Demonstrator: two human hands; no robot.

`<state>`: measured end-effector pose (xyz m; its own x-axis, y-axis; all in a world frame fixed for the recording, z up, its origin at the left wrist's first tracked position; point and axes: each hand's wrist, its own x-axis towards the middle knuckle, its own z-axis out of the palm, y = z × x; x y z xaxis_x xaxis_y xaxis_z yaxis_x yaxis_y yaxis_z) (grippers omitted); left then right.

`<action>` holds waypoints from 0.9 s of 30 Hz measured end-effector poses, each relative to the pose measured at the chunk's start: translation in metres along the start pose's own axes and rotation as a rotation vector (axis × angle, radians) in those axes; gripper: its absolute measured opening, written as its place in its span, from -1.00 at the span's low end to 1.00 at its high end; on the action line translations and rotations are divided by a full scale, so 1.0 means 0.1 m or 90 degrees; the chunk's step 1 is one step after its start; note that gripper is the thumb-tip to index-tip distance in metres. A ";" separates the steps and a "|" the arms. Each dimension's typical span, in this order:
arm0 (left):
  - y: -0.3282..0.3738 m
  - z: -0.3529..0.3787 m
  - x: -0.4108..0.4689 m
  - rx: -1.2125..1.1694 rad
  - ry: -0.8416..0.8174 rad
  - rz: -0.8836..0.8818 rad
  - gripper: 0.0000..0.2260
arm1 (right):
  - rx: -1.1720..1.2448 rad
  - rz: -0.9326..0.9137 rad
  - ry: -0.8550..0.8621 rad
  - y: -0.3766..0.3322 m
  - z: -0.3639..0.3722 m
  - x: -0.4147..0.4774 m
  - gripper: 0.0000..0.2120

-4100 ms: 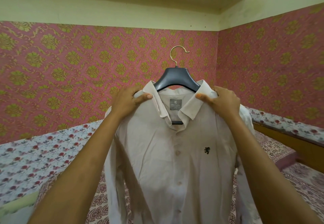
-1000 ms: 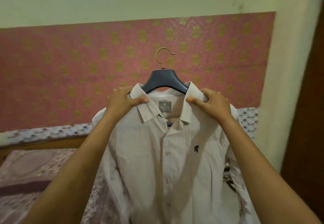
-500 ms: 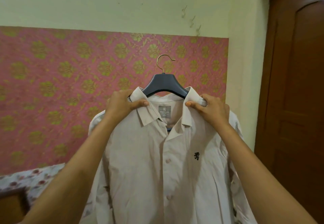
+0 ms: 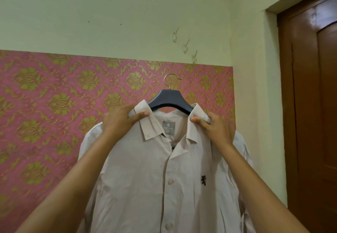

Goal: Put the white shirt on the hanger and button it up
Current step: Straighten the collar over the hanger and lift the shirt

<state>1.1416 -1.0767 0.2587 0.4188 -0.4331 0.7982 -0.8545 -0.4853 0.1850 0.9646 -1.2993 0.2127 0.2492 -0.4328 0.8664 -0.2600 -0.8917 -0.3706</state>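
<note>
The white shirt point(image 4: 145, 174) hangs on a dark hanger point(image 4: 170, 99) with a gold hook, held up in mid-air before me. Its front is buttoned below the collar and a small black emblem sits on the chest. My left hand point(image 4: 120, 121) grips the left shoulder of the shirt at the collar. My right hand point(image 4: 217, 128) grips the right shoulder the same way. The hanger's arms are hidden under the cloth.
Three small wall hooks point(image 4: 186, 45) sit on the pale wall above and slightly right of the hanger's hook. Pink and gold patterned wallpaper point(image 4: 45, 114) covers the lower wall. A brown wooden door point(image 4: 313, 114) stands at the right.
I have turned right with the shirt: the bed has left the view and the wall hooks and door have come in. My grip on both shoulders is unchanged.
</note>
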 end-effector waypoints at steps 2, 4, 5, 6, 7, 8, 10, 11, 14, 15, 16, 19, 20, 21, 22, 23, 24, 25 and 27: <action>0.03 0.24 0.36 -0.014 0.041 -0.009 -0.46 | -0.004 -0.019 0.006 0.20 0.17 0.37 -0.35; 0.07 0.45 0.71 0.002 0.079 -0.017 -0.47 | -0.026 -0.037 0.001 0.32 0.32 0.79 -0.34; 0.06 0.55 0.87 0.010 0.095 -0.024 -0.45 | -0.030 -0.040 0.004 0.36 0.41 0.98 -0.33; 0.06 0.64 1.07 0.016 0.117 -0.028 -0.44 | -0.032 -0.048 0.011 0.42 0.53 1.21 -0.32; 0.04 0.71 1.24 0.016 0.135 -0.032 -0.43 | -0.033 -0.060 0.021 0.47 0.62 1.39 -0.31; 0.01 0.77 1.38 0.020 0.150 -0.032 -0.42 | -0.038 -0.073 0.027 0.50 0.69 1.54 -0.30; -0.02 0.89 1.64 0.032 0.172 -0.024 -0.41 | -0.042 -0.088 0.044 0.57 0.84 1.82 -0.25; -0.03 0.96 1.81 0.033 0.185 -0.024 -0.40 | -0.039 -0.094 0.057 0.61 0.93 1.98 -0.25; -0.06 1.09 2.25 0.037 0.218 -0.004 -0.36 | -0.051 -0.104 0.087 0.67 1.09 2.36 -0.32; -0.06 1.12 2.39 0.042 0.225 0.002 -0.37 | -0.062 -0.097 0.095 0.68 1.13 2.48 -0.36; -0.10 1.18 2.54 0.040 0.235 0.010 -0.39 | -0.068 -0.096 0.110 0.72 1.24 2.60 -0.39; -0.22 1.26 3.00 0.061 0.256 0.021 -0.39 | -0.060 -0.097 0.147 0.74 1.46 3.02 -0.39; -0.25 1.27 3.13 0.057 0.260 0.029 -0.41 | -0.049 -0.100 0.157 0.73 1.53 3.15 -0.39; -0.28 1.27 3.32 0.054 0.263 0.033 -0.43 | -0.039 -0.100 0.169 0.72 1.63 3.33 -0.39; -0.31 1.26 3.48 0.058 0.269 0.041 -0.44 | -0.029 -0.101 0.177 0.71 1.69 3.47 -0.40; -0.32 1.24 3.61 0.062 0.275 0.044 -0.44 | -0.023 -0.100 0.183 0.70 1.74 3.61 -0.40; -0.31 1.23 3.74 0.073 0.281 0.045 -0.44 | -0.019 -0.098 0.187 0.68 1.79 3.73 -0.40; -0.30 1.21 3.83 0.086 0.288 0.043 -0.44 | -0.013 -0.092 0.191 0.67 1.83 3.82 -0.40; -0.29 1.19 4.09 0.110 0.307 0.053 -0.43 | -0.003 -0.088 0.205 0.66 1.93 4.07 -0.41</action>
<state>1.3745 -1.3299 0.5113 0.1272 -0.0962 0.9872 -0.7986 -0.6002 0.0444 1.2285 -1.5603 0.4762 -0.0247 -0.2430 0.9697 -0.2484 -0.9381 -0.2414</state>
